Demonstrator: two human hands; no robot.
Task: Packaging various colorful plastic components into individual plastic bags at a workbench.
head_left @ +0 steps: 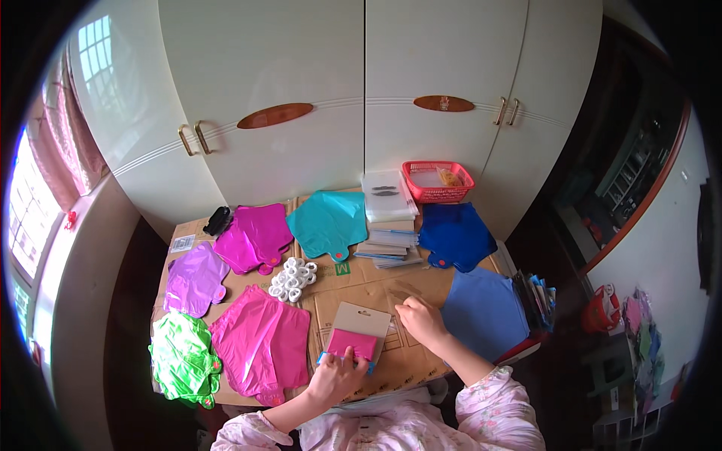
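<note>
A beige backing card (364,317) with a hang slot lies on the cardboard-covered table in front of me. A folded piece of shiny pink foil (352,344) rests on it, with bits of blue at its lower edge. My left hand (338,379) presses on the pink foil from the near side, fingers apart. To the right of the card, my right hand (423,323) hovers over the cardboard with its fingers closed together; what they pinch, if anything, is too small to make out. Left of the card lies a stack of flat pink foil balloons (263,338).
More flat foil balloons ring the table: green (183,357), lilac (195,279), magenta (252,237), teal (329,222), dark blue (457,234), light blue (485,312). White ribbon rolls (293,279) form a pile. Card stacks (387,244), clear bags (385,197) and a red basket (439,197) stand behind.
</note>
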